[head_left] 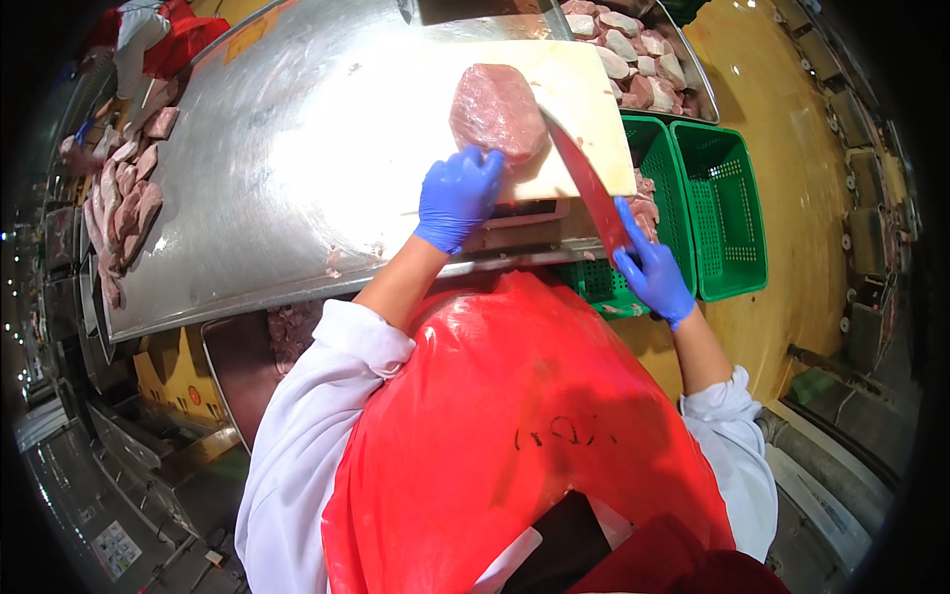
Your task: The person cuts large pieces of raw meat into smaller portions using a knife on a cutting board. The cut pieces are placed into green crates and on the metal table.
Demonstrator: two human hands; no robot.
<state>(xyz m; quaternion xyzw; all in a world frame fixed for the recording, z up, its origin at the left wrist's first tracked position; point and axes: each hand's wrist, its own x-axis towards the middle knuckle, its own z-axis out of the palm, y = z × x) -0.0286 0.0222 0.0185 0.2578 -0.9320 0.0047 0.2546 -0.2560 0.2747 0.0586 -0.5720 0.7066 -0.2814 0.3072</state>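
A round, pale-pink slab of meat (498, 109) lies on a cream cutting board (584, 79) on the metal table. My left hand (460, 198), in a blue glove, has its fingers curled onto the slab's lower edge. My right hand (648, 272), also gloved in blue, grips a long knife (584, 178) at the board's lower right. The blade looks reddish and runs up and left, its tip beside the slab's right edge. The knife's handle is mostly hidden by my fingers.
A metal table (228, 198) holds meat strips (124, 208) at its left; beyond, another worker's sleeve (139, 40) shows. A tray of meat chunks (638, 59) sits top right, above green crates (722, 218); meat lies in one. A dark tray (237, 376) is below the table.
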